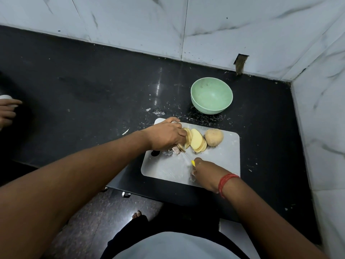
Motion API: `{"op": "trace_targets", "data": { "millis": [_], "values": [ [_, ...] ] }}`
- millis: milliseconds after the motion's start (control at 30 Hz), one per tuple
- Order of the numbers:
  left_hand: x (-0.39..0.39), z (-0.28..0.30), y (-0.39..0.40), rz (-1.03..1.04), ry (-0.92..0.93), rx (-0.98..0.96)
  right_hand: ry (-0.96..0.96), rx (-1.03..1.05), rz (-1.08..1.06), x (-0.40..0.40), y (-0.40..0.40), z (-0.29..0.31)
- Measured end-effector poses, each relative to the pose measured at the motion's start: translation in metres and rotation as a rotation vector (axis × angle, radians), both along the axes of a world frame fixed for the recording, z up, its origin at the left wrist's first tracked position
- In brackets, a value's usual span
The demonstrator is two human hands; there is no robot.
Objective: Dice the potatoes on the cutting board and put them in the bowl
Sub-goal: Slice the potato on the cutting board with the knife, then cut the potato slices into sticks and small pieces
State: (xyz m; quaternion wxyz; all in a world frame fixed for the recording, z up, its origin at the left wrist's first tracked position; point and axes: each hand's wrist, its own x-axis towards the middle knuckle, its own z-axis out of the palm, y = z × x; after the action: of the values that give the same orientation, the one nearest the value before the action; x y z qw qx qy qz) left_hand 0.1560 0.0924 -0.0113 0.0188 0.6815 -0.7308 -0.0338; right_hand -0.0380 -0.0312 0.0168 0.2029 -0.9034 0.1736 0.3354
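Two hands busy: left hand [167,136] clamps slippery potato slices [194,140], right hand [200,170] grips knife [189,159]; firm whole potato [214,137] needs steadying.

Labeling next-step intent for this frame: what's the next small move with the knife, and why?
Probably bring the knife down through the slices under the left hand. That hand pins them to the cutting board, the right hand grips the yellow handle, and the blade points at the stack. The slices are still uncut rounds, one potato is whole, and the bowl looks empty.
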Motion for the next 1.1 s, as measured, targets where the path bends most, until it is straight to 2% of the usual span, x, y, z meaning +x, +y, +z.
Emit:
{"op": "trace_targets", "data": {
  "millis": [333, 500, 600, 733, 800, 900, 1000, 1100],
  "values": [
    [-0.006, 0.0, 0.002, 0.081, 0.03, -0.018, 0.083, 0.049, 0.04, -0.035, -0.023, 0.022],
    [-0.012, 0.0, 0.013, 0.189, 0.126, -0.062, 0.035, 0.196, -0.068, -0.043, -0.035, 0.028],
    [-0.018, -0.003, 0.018, 0.322, 0.142, -0.034, 0.03, 0.272, -0.114, -0.042, -0.032, 0.024],
    [-0.04, 0.004, 0.016, 0.592, 0.091, 0.05, -0.046, 0.484, -0.443, -0.039, -0.023, 0.019],
    [-0.049, 0.006, 0.013, 0.742, 0.111, 0.065, -0.079, 0.524, -0.508, -0.035, -0.017, 0.017],
    [-0.058, 0.007, 0.013, 0.944, 0.241, 0.044, -0.129, 0.545, -0.557, -0.029, -0.011, 0.018],
    [-0.061, 0.013, 0.02, 1.122, 0.416, -0.02, -0.144, 0.664, -0.688, -0.025, -0.001, 0.021],
    [-0.061, 0.016, 0.03, 1.2, 0.611, -0.042, -0.139, 0.731, -0.751, -0.025, 0.011, 0.023]
  ]
}}
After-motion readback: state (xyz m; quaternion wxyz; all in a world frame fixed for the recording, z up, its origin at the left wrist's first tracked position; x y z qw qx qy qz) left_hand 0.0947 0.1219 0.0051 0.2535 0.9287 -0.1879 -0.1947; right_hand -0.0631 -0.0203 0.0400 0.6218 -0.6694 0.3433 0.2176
